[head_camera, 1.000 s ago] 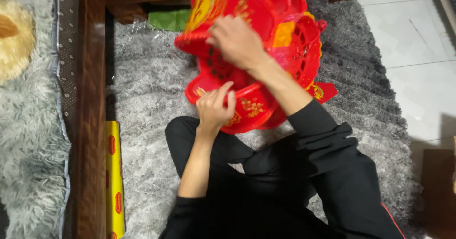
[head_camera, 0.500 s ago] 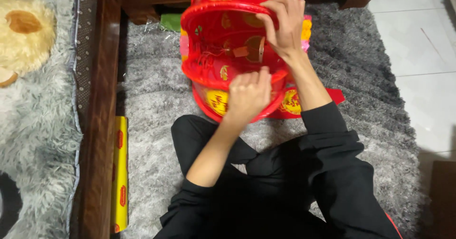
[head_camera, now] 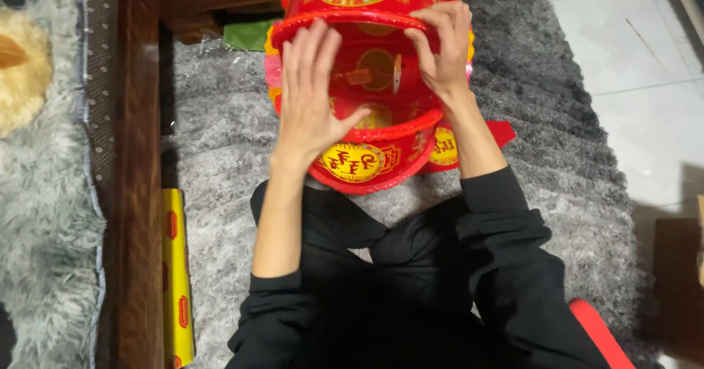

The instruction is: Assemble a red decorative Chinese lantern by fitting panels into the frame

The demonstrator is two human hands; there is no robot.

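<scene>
— Fingers (head_camera: 312,61) of the left hand (head_camera: 312,105) were spread flat on the side of the red lantern (head_camera: 367,83), weren't they?

— Yes. And the right hand (head_camera: 444,54) had its fingers curled and pinching the top red rim. The lantern sat on the grey rug (head_camera: 220,142), just past the crossed legs.

— How could you open it up nicely?

— I think both hands should pull the same way, slow and gentle (the thin rings look bendy).

— What labels were there?

— Round yellow signs with red writing sat on the lantern's front and top. A long yellow box (head_camera: 176,274) with red ovals lay by the brown wooden frame (head_camera: 139,193). A green packet (head_camera: 246,35) hid behind the lantern.
</scene>
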